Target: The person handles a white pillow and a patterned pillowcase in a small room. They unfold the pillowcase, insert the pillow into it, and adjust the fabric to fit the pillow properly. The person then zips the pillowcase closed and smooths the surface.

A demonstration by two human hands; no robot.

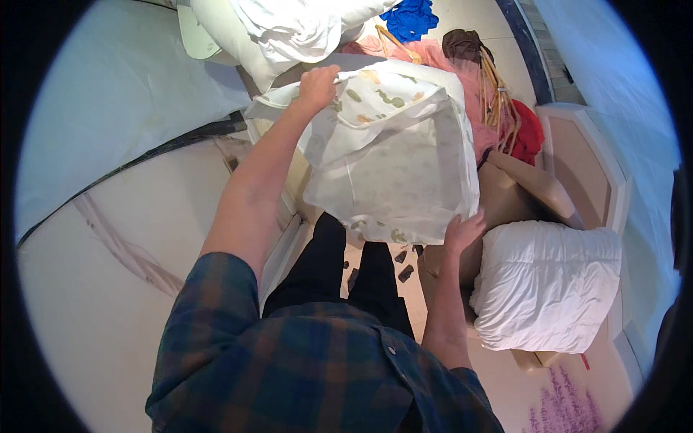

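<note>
A white fabric storage bag (390, 157) with a green and orange leaf print hangs in front of my legs, its mouth facing me. The pale inside shows, and its floor appears bare. My left hand (318, 89) grips the upper left of the bag, at the edge of the printed flap. Lower down on the other side, my right hand (464, 231) holds the bag's near right corner. Parts of the fingers of both hands are hidden by the cloth.
A folded white quilt (547, 284) rests on a tan armchair (503, 184) at right. Ahead lie wooden hangers (495, 103), pink cloth (471, 81), red cloth (528, 132) and blue cloth (411, 20). White bedding (292, 27) is heaped at the top. Dark fragments (405, 273) lie on the floor.
</note>
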